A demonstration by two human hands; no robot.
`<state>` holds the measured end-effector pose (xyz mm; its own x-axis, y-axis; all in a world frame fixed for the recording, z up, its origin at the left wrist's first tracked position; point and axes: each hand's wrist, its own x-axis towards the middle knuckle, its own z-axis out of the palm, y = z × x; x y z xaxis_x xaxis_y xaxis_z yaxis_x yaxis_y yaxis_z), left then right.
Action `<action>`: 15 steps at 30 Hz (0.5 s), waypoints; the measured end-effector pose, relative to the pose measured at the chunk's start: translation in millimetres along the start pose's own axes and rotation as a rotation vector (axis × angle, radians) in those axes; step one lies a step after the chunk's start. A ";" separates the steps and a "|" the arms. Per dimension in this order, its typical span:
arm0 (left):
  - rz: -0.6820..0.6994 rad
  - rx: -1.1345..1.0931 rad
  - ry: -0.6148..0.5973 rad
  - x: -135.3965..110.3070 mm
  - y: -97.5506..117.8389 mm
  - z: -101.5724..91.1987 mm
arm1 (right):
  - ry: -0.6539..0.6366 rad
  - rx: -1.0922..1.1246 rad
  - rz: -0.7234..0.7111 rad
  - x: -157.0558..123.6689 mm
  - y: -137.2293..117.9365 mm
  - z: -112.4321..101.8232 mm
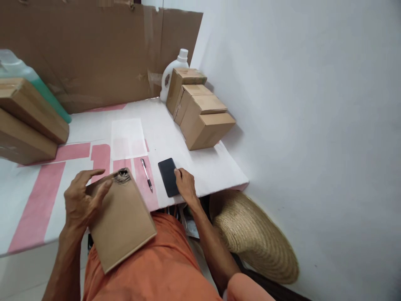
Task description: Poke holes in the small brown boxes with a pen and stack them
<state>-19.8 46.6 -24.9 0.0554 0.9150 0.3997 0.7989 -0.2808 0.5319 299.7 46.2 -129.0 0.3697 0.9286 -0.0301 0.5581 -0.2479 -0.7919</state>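
A flat cardboard box rests tilted between my lap and the table's front edge, with a dark scribbled or torn patch at its top corner. My left hand grips its upper left side, the thumb on the face and the index finger reaching past the top edge. On the table to the right lies a black smartphone. My right hand is closed at the phone's right edge, thumb on top; its other fingers are partly hidden. Between box and phone lies a pen.
A white sheet of paper lies on the pink-and-white table. Small boxes and a white jug stand by the wall. More boxes and a green-liquid container are at left. A straw hat sits below right.
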 end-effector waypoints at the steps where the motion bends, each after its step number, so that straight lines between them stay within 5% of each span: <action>1: -0.022 -0.031 0.043 -1.7 -0.4 -2.9 | 0.010 -0.014 -0.014 -1.0 1.2 0.2; 6: -0.187 -0.087 0.193 -14.9 -14.9 -13.7 | 0.035 -0.061 -0.073 -8.9 -0.9 -2.4; 9: -0.303 -0.230 0.185 -29.0 -34.2 -9.2 | -0.031 0.017 -0.144 -19.0 -12.0 -6.5; 11: -0.393 -0.323 0.165 -44.5 -42.7 -1.4 | -0.275 0.225 -0.209 -31.6 -19.4 -7.6; 13: -0.475 -0.364 0.165 -66.5 -42.5 8.5 | -0.654 0.435 -0.250 -48.9 -22.9 -4.8; 15: -0.560 -0.427 0.134 -93.4 -34.6 18.1 | -0.957 0.471 -0.284 -68.1 -21.5 2.0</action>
<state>-41.8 -23.8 -94.2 -0.3903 0.9191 0.0546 0.3798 0.1067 0.9189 261.0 -11.2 -111.1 -0.5683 0.8155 -0.1093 0.1176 -0.0510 -0.9917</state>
